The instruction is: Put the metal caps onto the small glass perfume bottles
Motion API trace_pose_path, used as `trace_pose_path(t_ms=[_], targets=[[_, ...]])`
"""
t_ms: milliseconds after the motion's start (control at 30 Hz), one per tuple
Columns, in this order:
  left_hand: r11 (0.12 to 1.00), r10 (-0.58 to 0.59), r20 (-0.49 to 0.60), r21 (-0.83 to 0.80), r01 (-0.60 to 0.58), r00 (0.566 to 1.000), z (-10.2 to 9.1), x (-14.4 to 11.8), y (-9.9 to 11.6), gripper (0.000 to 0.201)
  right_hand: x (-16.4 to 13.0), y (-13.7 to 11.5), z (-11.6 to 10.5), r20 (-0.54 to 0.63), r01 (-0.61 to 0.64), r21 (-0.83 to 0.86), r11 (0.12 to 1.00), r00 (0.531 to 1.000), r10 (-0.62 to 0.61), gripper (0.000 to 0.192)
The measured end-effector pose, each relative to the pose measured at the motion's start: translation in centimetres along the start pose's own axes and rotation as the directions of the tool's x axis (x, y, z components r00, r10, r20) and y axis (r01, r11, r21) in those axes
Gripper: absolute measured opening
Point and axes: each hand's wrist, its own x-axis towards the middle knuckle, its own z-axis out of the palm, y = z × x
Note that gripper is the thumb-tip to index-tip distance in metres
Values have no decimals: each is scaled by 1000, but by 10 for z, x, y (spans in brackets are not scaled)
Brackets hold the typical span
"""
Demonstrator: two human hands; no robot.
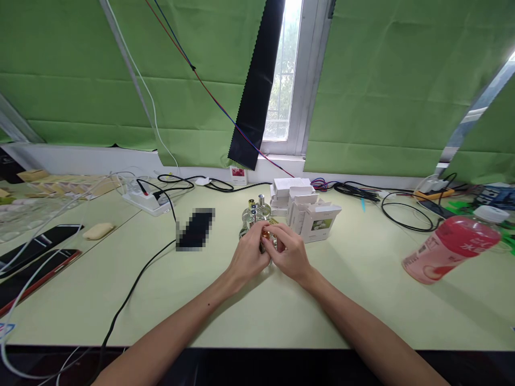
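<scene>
Both of my hands meet at the middle of the pale green table [341,300]. My left hand [247,257] and my right hand [290,252] close together around a small glass bottle with a gold cap [266,234]; most of the bottle is hidden by my fingers. Just behind stand several similar small glass bottles [253,213] with silver tops. To their right is a cluster of small white cartons [308,212], some with open flaps.
A pink drink bottle [450,249] with a white cap stands at the right. A white power strip [147,201] and black cables [132,292] cross the left side. Phones [36,246] lie at far left. A blurred dark object [196,229] sits left of the bottles.
</scene>
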Motion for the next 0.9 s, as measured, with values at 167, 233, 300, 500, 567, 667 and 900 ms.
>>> trace_pose_path(t_ms=[167,233,300,500,567,667,900], targets=[[1000,-1,2,1,1,1000,-1,0,1,42,0,0,0,4,-12,-17,1000,1000,12,17],[1000,-2,4,4,2,1000,-1,0,1,44,1,0,0,8,-28,-34,999,1000,28,15],[1000,-4,10,6,4,1000,0,0,0,45,1,-1,-1,8,-44,-37,998,999,44,13],[1000,-8,14,8,8,1000,0,0,0,46,0,-1,0,-4,-57,-26,998,998,57,11],[1000,-10,13,6,10,1000,-1,0,1,45,0,0,0,7,-58,-27,998,998,59,12],[1000,-10,9,2,10,1000,-1,1,1,45,0,0,0,13,-49,-24,999,999,49,16],[1000,-2,-7,-15,2,1000,0,1,0,42,-1,-2,0,6,-27,-20,999,1000,27,18]])
